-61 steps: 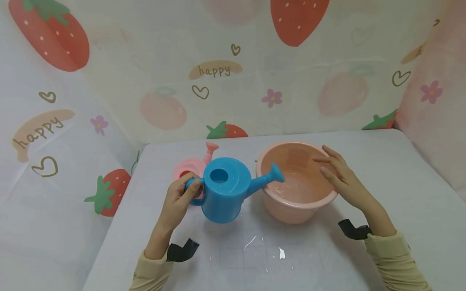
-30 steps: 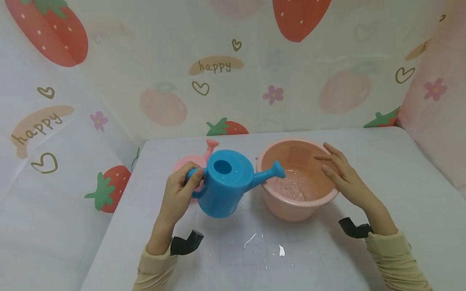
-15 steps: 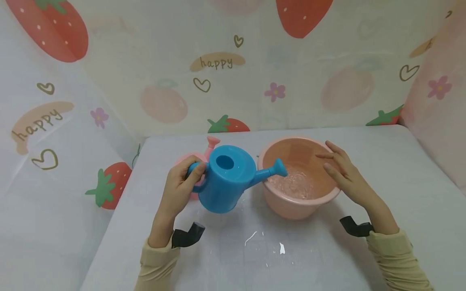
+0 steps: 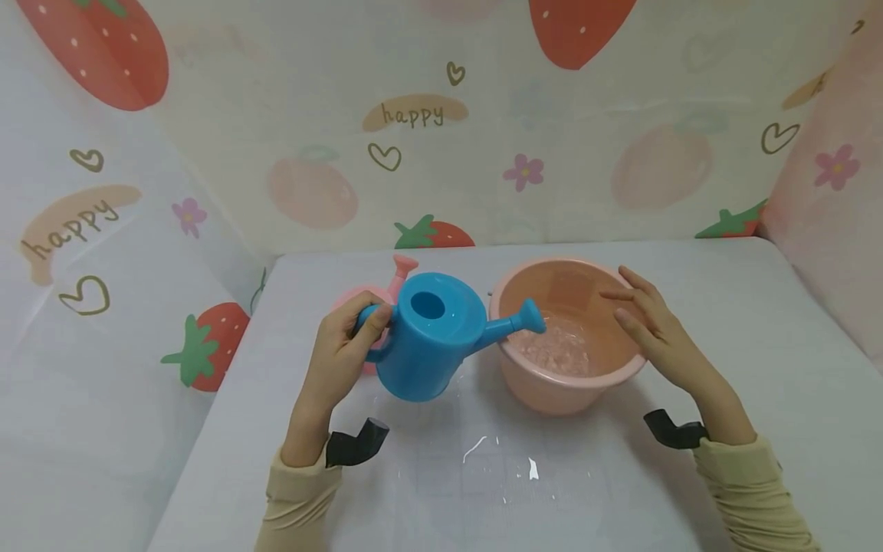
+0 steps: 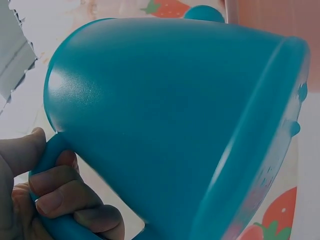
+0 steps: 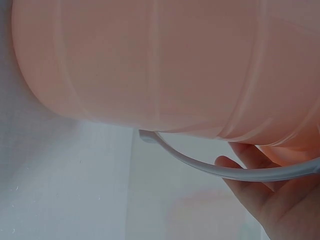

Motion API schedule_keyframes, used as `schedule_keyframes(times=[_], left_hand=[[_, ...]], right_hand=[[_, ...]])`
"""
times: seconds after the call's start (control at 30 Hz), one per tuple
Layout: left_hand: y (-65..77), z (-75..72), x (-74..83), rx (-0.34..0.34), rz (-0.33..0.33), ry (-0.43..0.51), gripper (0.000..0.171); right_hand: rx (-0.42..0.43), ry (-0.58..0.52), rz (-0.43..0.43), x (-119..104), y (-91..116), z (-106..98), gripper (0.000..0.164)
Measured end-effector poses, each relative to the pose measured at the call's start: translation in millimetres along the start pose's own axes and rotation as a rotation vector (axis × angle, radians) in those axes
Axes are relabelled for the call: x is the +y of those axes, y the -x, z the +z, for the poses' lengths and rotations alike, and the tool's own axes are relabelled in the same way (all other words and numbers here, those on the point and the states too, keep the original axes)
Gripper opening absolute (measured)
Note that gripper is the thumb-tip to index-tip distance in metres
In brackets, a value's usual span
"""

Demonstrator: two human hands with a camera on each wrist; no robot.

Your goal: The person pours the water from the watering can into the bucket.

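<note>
In the head view my left hand (image 4: pixel 346 345) holds a blue watering can (image 4: pixel 431 337) by its handle, fingers curled round it, as the left wrist view also shows. The can is off the table and tilted to the right. Its spout (image 4: pixel 513 322) reaches over the left rim of a pink bucket (image 4: pixel 562 399). Rippling water (image 4: pixel 555 349) lies in the bucket; any stream from the spout is hidden. My right hand (image 4: pixel 655 333) is at the bucket's right rim with loosely extended fingers. Firm contact is hard to tell.
Behind the blue can stands a pink watering can (image 4: pixel 402 268), partly hidden. Water drops (image 4: pixel 533 469) lie on the white table (image 4: pixel 483 506). A grey curved strip (image 6: pixel 235 172) runs beside the bucket in the right wrist view. Strawberry-printed sheets (image 4: pixel 317 192) enclose the back and sides.
My left hand has tilted the blue watering can further to the right and raised it slightly. The bucket's water has turned from calm to rippling. My right hand stays by the rim.
</note>
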State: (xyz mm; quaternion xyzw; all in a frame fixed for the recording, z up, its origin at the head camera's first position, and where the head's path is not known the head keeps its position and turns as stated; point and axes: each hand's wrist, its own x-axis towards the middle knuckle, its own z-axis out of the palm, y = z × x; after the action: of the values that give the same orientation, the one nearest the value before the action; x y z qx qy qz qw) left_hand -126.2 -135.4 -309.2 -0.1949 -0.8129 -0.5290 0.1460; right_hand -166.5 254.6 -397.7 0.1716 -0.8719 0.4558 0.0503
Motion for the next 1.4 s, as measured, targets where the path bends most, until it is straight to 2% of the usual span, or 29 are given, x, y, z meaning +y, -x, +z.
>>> schedule_keyframes(times=[0.17, 0.4, 0.5, 0.73, 1.0, 1.4], left_hand=[[0.6, 0.3, -1.3, 0.011, -0.002, -0.010, 0.014], [-0.6, 4.2, -36.6, 0.039, 0.020, -0.014, 0.010], [-0.8, 4.9, -40.8, 0.055, 0.053, -0.036, 0.009], [-0.4, 5.8, -40.7, 0.067, 0.108, -0.071, 0.007], [0.5, 6.0, -38.4, 0.060, 0.070, -0.088, 0.007], [1.8, 5.6, -38.0, 0.063, 0.083, -0.112, 0.012]], right_hand=[[-0.004, 0.000, -0.001, -1, -1, 1, 0.035], [0.000, 0.000, -0.004, -1, 0, 1, 0.036], [-0.001, 0.001, -0.008, -2, -1, 1, 0.036], [-0.003, 0.007, -0.014, -3, -1, 1, 0.036], [-0.005, 0.004, -0.008, -2, -1, 1, 0.038], [0.001, 0.005, -0.018, 1, -1, 2, 0.036]])
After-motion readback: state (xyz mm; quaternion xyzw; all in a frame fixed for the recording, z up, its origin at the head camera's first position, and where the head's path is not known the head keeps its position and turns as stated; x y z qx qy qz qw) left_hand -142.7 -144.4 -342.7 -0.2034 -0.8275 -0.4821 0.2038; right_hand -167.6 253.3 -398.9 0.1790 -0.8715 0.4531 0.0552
